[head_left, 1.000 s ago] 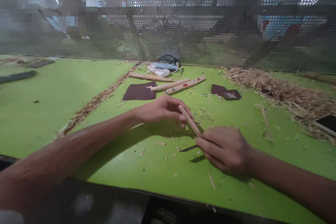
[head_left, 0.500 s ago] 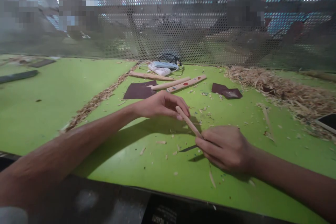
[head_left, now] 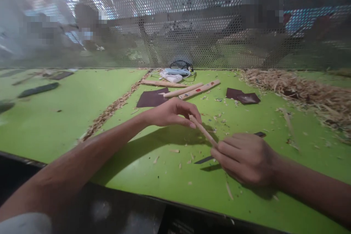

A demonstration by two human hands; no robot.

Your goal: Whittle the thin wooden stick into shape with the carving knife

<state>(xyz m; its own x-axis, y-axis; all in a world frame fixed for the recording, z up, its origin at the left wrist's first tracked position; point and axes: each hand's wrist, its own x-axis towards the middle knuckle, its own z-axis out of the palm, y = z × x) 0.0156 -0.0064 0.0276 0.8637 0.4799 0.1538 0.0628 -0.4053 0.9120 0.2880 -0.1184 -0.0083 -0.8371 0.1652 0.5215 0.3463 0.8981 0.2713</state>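
My left hand (head_left: 171,113) pinches the far end of a thin pale wooden stick (head_left: 204,133) between thumb and fingertips. My right hand (head_left: 245,157) is closed round the stick's near end and also holds a dark knife; its blade (head_left: 204,159) pokes out to the left just above the green table (head_left: 55,117), and its handle end (head_left: 260,134) shows behind the hand. The stick slants down from left hand to right hand, over scattered wood chips.
Farther back lie three carved wooden sticks (head_left: 189,89), a dark sandpaper sheet (head_left: 152,98), two smaller dark pieces (head_left: 242,96) and a white-and-blue bundle with a cord (head_left: 174,74). A heap of shavings (head_left: 301,91) fills the right. A perforated metal screen (head_left: 175,25) closes the back.
The view has shifted slightly, so everything sits a little to the right and lower. Both hands keep their hold on the stick; the knife's handle end now shows behind my right hand.
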